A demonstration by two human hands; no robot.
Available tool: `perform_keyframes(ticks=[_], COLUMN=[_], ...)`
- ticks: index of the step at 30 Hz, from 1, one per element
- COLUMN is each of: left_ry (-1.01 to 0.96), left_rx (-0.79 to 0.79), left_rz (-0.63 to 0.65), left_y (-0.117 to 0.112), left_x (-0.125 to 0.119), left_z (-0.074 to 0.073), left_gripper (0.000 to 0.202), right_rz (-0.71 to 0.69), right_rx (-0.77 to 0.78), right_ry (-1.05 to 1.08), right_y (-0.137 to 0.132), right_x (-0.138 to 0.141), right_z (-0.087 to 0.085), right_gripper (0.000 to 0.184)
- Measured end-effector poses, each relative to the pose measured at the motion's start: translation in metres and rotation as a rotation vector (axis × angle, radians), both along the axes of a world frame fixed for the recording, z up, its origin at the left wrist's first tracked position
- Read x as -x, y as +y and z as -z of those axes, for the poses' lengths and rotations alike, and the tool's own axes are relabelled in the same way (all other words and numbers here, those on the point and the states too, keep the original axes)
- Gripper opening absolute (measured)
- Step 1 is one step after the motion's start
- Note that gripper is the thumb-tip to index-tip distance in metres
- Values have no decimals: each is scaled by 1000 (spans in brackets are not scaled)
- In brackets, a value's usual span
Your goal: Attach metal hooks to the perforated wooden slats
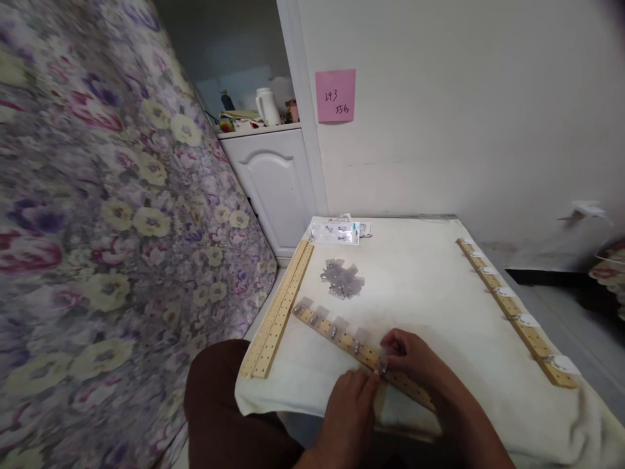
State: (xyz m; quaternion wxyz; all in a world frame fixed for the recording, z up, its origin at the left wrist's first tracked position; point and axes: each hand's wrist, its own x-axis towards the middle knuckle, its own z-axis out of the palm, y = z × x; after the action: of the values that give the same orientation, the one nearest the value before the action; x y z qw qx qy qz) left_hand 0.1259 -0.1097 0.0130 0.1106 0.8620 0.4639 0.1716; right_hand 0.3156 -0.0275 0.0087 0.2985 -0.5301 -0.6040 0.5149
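Observation:
A long perforated wooden strip lies slantwise on the white-covered table, with several small metal pieces and clear tabs set along it. My right hand is pinched over the strip near its middle, fingers closed on a small piece I cannot make out. My left hand rests just below the strip at the near table edge, fingers curled and touching the strip beside the right hand's fingertips. A heap of small clear packets with metal parts lies beyond the strip.
Two more perforated strips lie along the table's left edge, another with white tabs along the right edge. A clear packet sits at the far edge. A floral fabric surface rises at left, a white cabinet behind.

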Motion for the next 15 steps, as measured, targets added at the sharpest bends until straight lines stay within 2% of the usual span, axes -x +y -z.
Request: perform_keyframes(ticks=[6, 15], left_ry=[-48, -27], left_rx=[-39, -27], left_rz=[7, -12], left_y=[2, 2], left_x=[0, 3], left_z=[3, 7], left_gripper=[55, 57], right_rz=[-19, -14], right_rx=[-1, -11], right_ry=[13, 77], right_y=[2, 1], right_x=[-1, -1], right_z=[2, 9], right_gripper=[28, 28])
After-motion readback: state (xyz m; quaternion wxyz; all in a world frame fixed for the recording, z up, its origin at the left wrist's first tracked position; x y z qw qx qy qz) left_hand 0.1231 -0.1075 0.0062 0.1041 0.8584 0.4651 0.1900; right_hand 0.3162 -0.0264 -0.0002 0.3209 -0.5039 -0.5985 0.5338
